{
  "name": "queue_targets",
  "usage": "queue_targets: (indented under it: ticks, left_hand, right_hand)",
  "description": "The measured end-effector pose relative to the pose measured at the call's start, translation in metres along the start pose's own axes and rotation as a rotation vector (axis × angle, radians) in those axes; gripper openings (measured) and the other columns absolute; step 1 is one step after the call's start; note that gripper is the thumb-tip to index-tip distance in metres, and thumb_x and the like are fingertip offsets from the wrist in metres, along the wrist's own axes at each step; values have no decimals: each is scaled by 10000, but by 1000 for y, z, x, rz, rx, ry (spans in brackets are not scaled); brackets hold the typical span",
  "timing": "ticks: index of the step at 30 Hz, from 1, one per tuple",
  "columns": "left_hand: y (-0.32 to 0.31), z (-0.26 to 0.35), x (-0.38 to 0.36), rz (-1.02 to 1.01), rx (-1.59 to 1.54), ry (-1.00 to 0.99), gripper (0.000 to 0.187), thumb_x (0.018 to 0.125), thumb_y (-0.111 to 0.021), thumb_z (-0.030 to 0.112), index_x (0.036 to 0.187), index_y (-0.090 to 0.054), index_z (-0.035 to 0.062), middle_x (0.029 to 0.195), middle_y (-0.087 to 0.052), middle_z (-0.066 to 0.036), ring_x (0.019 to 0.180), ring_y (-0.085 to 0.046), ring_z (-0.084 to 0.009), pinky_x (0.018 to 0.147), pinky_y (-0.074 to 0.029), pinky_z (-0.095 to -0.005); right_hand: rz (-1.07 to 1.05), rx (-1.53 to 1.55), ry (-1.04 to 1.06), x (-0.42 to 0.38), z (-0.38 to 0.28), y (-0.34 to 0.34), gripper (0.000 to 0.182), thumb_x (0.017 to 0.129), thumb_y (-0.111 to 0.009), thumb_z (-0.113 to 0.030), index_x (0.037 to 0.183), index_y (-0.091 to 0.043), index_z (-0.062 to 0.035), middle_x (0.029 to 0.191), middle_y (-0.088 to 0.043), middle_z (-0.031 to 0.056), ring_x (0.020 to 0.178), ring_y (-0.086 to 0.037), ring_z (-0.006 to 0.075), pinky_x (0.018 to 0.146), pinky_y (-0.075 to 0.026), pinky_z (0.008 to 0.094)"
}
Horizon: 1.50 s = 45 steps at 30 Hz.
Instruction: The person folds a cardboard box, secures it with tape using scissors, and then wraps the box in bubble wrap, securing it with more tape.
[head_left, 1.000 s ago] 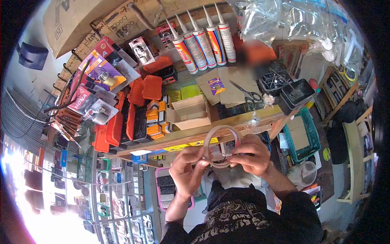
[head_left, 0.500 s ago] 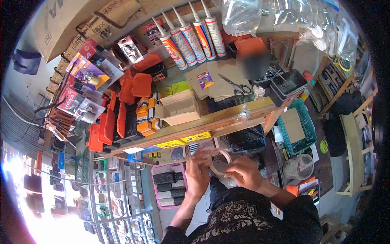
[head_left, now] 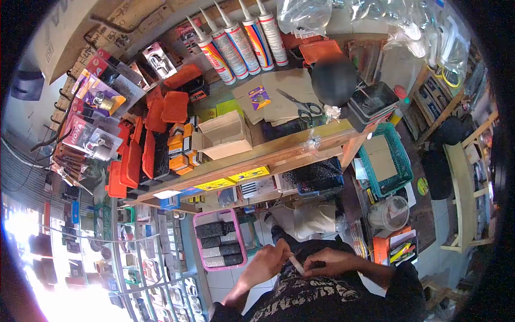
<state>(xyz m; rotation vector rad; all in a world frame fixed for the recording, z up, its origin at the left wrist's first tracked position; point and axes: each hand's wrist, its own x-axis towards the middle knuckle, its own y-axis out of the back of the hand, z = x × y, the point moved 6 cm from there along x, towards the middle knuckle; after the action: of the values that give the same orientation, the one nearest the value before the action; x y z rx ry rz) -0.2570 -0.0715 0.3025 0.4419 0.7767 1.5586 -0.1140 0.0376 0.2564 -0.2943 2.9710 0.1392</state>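
Note:
A pale roll of tape [head_left: 296,265] is held low in front of my dark printed shirt, turned nearly edge-on to me. My left hand [head_left: 268,262] is closed, its fingertips pinching at the upper edge of the roll. On the other side, my right hand [head_left: 331,262] grips the roll between thumb and curled fingers. Whether a strip of tape is lifted off the roll is too small to tell.
Above my hands runs a wooden shelf with an open cardboard box [head_left: 225,137], scissors [head_left: 301,104], orange bins [head_left: 140,161] and several sealant tubes [head_left: 236,45]. A pink basket [head_left: 196,236] stands lower left. At right are a green basket [head_left: 410,174] and a clear tub [head_left: 389,213].
Both hands have come down and closer to my body with the roll of tape. The roll showed as an open ring before and is now nearly edge-on.

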Motion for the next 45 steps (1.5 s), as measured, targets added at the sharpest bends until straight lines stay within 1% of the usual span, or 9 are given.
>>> queue_targets:
  ticks: [4, 9, 15, 25, 30, 33, 37, 40, 45]
  left_hand:
    - [7, 21, 4, -117, -11, -5, 209, 991, -566, 172, 1101, -454, 35, 821, -627, -222, 817, -650, -448, 679, -488, -575]
    - [9, 42, 22, -184, 38, -88, 231, 999, -574, 197, 1072, -437, 27, 754, -628, -228, 753, -641, -463, 644, -474, -570]
    - [6, 42, 35, -192, -64, -187, 247, 1036, -535, 232, 1035, -418, 13, 676, -599, -229, 687, -627, -471, 596, -435, -559]
    - [6, 47, 37, -347, -50, -139, 308, 1067, -461, 334, 1026, -417, 32, 689, -602, -189, 689, -654, -428, 587, -458, -535]
    - [3, 42, 37, -319, -38, -140, 320, 1070, -447, 361, 1021, -428, 45, 686, -616, -180, 633, -663, -387, 561, -473, -506]
    - [1, 38, 37, -355, -49, -77, 314, 1072, -444, 363, 1021, -436, 53, 714, -643, -173, 629, -678, -351, 561, -493, -478]
    - [2, 32, 40, -474, -83, 18, 290, 1074, -445, 337, 1024, -446, 51, 750, -678, -149, 620, -695, -297, 561, -518, -436]
    - [0, 30, 43, -488, -182, 44, 293, 1067, -462, 337, 1013, -471, 49, 688, -637, -138, 596, -677, -305, 546, -491, -437]
    - [2, 33, 52, -484, -221, 32, 321, 1066, -464, 368, 1008, -468, 52, 602, -574, -160, 571, -646, -349, 522, -434, -479]
  right_hand:
    - [-301, -269, -32, 3, -31, 53, 342, 949, -699, -314, 1190, -674, -72, 1123, -722, 95, 1018, -698, 228, 902, -529, 371]
    - [620, -424, 159, 30, -124, 189, 233, 928, -697, -176, 1100, -618, -39, 926, -698, 134, 823, -701, 236, 727, -537, 363]
    - [1106, -1041, 210, 97, -150, 286, 231, 848, -655, -35, 1068, -597, 5, 1003, -685, 204, 949, -668, 416, 824, -539, 489]
    - [863, -1292, -136, 146, -153, 302, 157, 874, -570, -24, 971, -687, 13, 998, -699, 216, 992, -691, 369, 847, -563, 461]
    - [996, -1262, 69, 105, -175, 284, 117, 845, -565, 11, 928, -643, 40, 987, -683, 229, 991, -661, 418, 849, -547, 477]
    - [1105, -1189, 546, 44, -184, 257, 397, 802, -666, -2, 1195, -617, 27, 942, -678, 215, 908, -651, 423, 858, -516, 499]
    - [685, -391, 138, -14, -169, 229, 598, 795, -775, -51, 1349, -550, -51, 952, -648, 45, 914, -605, 168, 769, -509, 328]
    - [585, -251, 317, -41, -128, 186, 692, 699, -878, -174, 1322, -594, -71, 1078, -629, 12, 915, -556, 94, 781, -462, 279]
    - [288, -469, 311, -75, -79, 120, 696, 593, -954, -381, 1104, -600, -68, 1023, -560, 80, 893, -585, 245, 724, -473, 372]
